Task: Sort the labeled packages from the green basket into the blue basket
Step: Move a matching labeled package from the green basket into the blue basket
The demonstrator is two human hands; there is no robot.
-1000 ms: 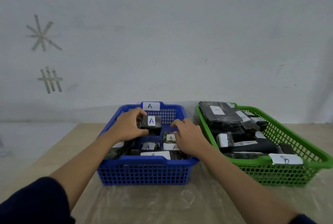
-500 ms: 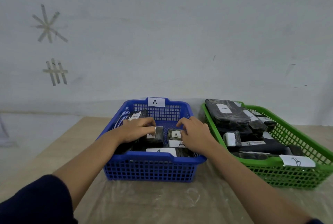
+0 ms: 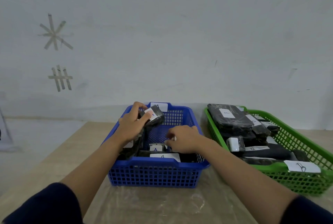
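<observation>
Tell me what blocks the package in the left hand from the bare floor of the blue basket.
Nothing visible. The left hand holds the package above the blue basket; bare floor lies below it.

A handwritten "A" is read on the white tag point(image 3: 159, 106) at the blue basket's point(image 3: 156, 176) far rim and on a small package label point(image 3: 156, 149) inside; "B" is written on the green basket's point(image 3: 295, 182) front tag point(image 3: 302, 167). Other labels cannot be read.
</observation>
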